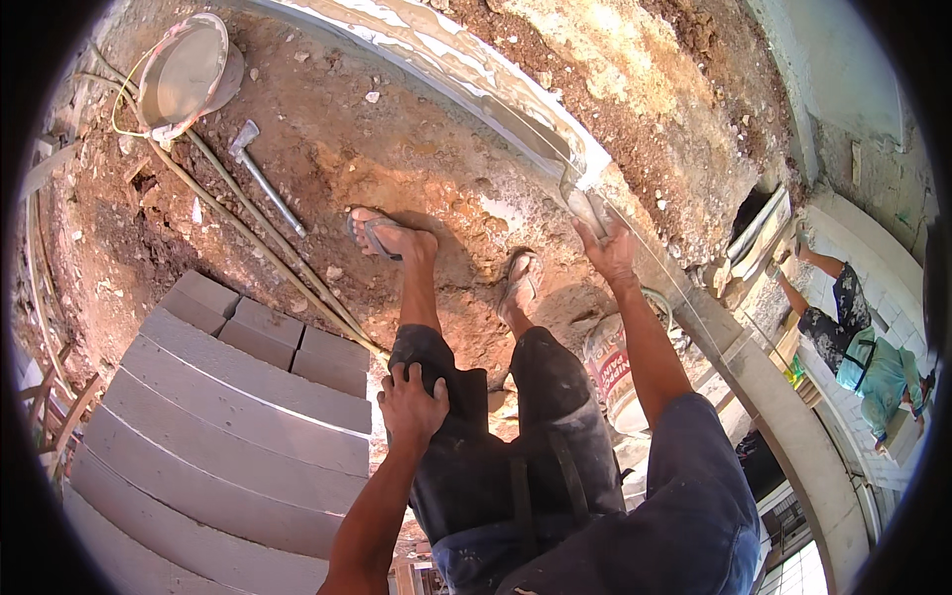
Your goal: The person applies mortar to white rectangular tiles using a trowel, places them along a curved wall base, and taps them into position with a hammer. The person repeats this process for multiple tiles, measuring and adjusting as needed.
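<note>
My right hand is closed round a trowel. The trowel's tip lies by the near end of a mortar-smeared strip on a low block wall, and a thin taut string passes close to it along the wall. On my bent left knee rests my left hand, fingers spread over the dark trouser cloth and holding nothing.
Grey blocks are stacked at my left. A bucket of wet mortar, a hammer-like tool and long poles or hoses lie farther off. A bucket stands beside my right leg. At far right another person bends over.
</note>
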`<state>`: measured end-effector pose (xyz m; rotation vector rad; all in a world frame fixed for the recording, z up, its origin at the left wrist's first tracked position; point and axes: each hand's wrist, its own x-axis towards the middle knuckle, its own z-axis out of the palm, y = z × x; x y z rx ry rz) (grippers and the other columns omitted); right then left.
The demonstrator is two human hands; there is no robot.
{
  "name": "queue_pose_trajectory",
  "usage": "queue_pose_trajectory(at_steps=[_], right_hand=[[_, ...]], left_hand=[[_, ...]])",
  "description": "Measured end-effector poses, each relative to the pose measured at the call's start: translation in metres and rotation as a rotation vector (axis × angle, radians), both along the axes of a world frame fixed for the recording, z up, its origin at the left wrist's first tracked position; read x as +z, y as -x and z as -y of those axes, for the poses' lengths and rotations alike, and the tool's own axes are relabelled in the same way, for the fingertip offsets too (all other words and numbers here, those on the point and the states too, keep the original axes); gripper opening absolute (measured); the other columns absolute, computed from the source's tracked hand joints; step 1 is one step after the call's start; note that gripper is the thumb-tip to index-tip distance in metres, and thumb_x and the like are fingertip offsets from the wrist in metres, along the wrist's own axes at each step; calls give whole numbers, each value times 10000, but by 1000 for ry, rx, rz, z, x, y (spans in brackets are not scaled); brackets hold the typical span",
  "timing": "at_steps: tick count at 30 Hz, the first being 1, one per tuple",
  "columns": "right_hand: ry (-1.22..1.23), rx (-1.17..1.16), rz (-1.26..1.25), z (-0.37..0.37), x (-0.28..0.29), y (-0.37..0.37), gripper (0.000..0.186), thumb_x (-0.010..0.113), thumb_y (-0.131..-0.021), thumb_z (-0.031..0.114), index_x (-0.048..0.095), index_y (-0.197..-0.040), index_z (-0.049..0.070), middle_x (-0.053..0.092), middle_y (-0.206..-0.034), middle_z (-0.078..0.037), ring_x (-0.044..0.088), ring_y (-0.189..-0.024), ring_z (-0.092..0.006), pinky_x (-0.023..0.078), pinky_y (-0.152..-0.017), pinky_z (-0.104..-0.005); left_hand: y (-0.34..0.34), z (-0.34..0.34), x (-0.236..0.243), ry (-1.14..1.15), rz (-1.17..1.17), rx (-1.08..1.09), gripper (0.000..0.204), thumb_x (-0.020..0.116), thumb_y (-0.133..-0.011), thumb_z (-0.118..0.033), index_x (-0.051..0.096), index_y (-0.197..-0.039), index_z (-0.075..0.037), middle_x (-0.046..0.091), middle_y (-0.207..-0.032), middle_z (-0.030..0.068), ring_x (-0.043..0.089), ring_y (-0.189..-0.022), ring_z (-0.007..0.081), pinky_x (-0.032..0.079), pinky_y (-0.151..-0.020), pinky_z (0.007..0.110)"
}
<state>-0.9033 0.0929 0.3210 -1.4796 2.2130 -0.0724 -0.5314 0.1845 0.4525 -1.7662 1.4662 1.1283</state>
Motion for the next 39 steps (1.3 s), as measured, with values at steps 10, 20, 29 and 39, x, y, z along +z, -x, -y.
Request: queue_pose_trajectory(at_steps=[10,20,29,39], right_hand=[[227,-27,-121,-82,-1,78,453,763,-809,335,672,-1104,4,690,-907,-212,677,-811,-376,542,-709,-442],[298,-6,161,56,-33,-41,417,700,-850,320,678,-1013,-63,671,-1020,-251,670,-902,-405,546,-808,-448],[665,331,-36,315,-68,-236,439,602,-902,363,675,-1061,-40,634,-1134,-249,663,-929,-398,534,-791,-487],[283,306,-70,371,-52,-289,519,570,-904,422,649,-1071,-63,632,-1111,-301,666,-893,-440,527,-804,-493]], left_hand=[[47,-33,-12,-15,45,-42,508,619,-848,-410,569,-1196,-44,492,-1242,186,484,-1182,392,418,-949,537],[44,-22,-7,-97,28,-14,534,570,-878,-429,544,-1248,-46,464,-1328,223,405,-1306,452,345,-1035,601],[2,8,0,-101,-51,61,558,546,-890,-442,527,-1274,-38,471,-1339,215,429,-1282,452,348,-1017,617],[-44,45,6,-145,-137,157,593,550,-883,-463,525,-1299,-41,458,-1387,207,433,-1283,444,371,-1016,595]])
